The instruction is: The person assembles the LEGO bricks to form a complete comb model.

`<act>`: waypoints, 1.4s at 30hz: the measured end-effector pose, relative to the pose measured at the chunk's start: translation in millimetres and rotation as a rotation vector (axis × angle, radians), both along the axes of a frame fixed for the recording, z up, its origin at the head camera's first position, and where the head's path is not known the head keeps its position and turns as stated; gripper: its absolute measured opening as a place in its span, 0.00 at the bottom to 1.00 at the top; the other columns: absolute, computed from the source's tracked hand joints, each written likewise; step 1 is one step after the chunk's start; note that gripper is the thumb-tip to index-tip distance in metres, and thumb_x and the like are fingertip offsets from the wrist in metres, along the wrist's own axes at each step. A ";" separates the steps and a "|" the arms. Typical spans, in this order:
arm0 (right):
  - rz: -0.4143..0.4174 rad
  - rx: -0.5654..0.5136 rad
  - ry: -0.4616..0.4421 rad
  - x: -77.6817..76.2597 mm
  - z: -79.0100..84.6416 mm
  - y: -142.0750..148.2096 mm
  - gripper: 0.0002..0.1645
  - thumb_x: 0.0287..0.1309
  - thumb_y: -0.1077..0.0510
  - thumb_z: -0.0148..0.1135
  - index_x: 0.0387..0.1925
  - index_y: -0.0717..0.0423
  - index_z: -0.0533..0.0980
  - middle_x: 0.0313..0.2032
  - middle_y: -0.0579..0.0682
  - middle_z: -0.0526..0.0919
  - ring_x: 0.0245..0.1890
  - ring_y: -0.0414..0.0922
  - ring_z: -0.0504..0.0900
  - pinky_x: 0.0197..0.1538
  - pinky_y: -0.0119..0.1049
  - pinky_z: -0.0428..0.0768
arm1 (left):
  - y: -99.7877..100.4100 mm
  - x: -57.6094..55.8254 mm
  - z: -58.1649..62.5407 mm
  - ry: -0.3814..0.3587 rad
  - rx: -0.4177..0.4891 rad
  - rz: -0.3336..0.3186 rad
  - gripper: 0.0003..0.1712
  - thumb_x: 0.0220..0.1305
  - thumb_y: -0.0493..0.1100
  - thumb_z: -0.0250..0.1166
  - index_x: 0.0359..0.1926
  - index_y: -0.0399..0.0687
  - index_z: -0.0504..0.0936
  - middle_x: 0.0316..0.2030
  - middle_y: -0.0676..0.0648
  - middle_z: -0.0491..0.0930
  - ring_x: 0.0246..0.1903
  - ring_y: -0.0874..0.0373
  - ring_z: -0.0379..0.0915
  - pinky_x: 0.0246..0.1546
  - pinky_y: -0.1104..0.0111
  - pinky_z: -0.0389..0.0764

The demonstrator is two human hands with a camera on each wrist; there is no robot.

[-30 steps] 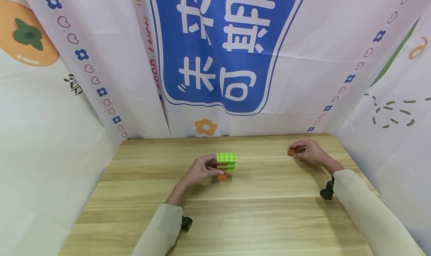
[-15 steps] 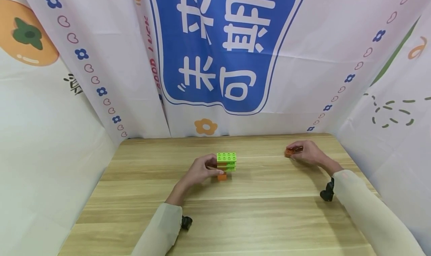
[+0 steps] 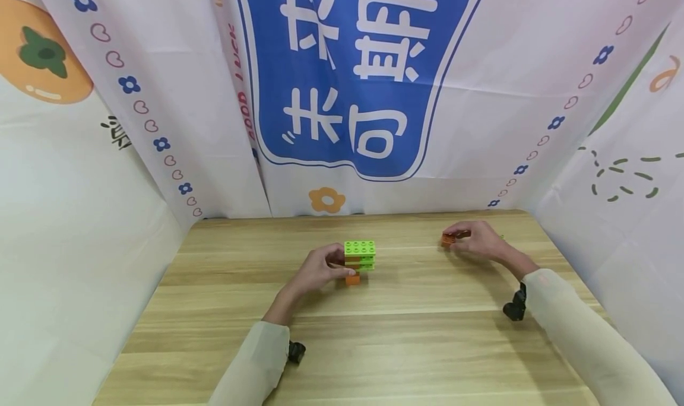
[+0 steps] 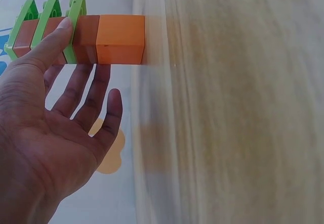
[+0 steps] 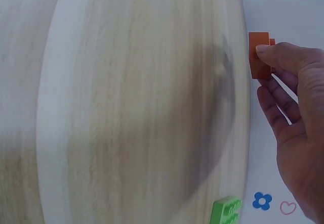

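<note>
My left hand [image 3: 319, 269] grips a stack of toy building bricks [image 3: 360, 249] near the middle of the table. Green plates [image 4: 77, 24] alternate with brown bricks [image 4: 85, 39] in it, and an orange brick [image 4: 121, 39] forms its bottom end. The thumb lies across the stack's side, and the other fingers reach behind it. Over at the right, my right hand [image 3: 477, 240] pinches a reddish-orange brick [image 5: 259, 57] between thumb and fingers. In the right wrist view this brick appears raised off the wood, its studs turned toward the palm.
A green brick [image 5: 226, 211] lies on the table beyond the right wrist; only a sliver shows in the head view. Printed cloth [image 3: 454, 156] hangs along the back and sides of the wooden table [image 3: 406, 346].
My right hand has moved left with its brick, uncovering a bit of green behind the wrist. My left hand and the stack have stayed in place.
</note>
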State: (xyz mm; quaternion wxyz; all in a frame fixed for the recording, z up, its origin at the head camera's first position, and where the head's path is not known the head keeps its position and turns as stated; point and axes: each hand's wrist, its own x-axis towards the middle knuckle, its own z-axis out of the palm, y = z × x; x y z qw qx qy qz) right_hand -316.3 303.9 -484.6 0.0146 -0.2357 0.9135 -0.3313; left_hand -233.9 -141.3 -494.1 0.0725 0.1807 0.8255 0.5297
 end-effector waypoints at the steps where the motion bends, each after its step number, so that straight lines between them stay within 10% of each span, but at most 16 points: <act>1: 0.005 -0.002 0.008 0.1 0.7 -1.2 0.23 0.56 0.64 0.79 0.54 0.58 0.86 0.51 0.58 0.90 0.49 0.54 0.88 0.54 0.51 0.86 | 0.0 0.0 0.2 0.000 -0.001 0.001 0.18 0.63 0.42 0.79 0.50 0.47 0.84 0.46 0.48 0.89 0.45 0.53 0.84 0.50 0.59 0.85; 23: 0.117 -0.072 0.056 9.6 19.4 -34.1 0.22 0.57 0.61 0.80 0.54 0.57 0.87 0.51 0.55 0.90 0.48 0.51 0.89 0.53 0.61 0.85 | -0.4 0.0 -0.3 -0.014 0.002 0.008 0.16 0.63 0.42 0.79 0.49 0.47 0.84 0.45 0.49 0.88 0.43 0.55 0.83 0.49 0.61 0.84; 42: 0.215 -0.112 0.106 21.1 39.5 -64.1 0.20 0.55 0.60 0.82 0.51 0.52 0.89 0.48 0.48 0.91 0.47 0.45 0.90 0.53 0.50 0.87 | 0.3 0.0 1.1 -0.020 0.003 0.002 0.17 0.63 0.42 0.79 0.50 0.47 0.85 0.45 0.49 0.89 0.43 0.55 0.84 0.49 0.61 0.85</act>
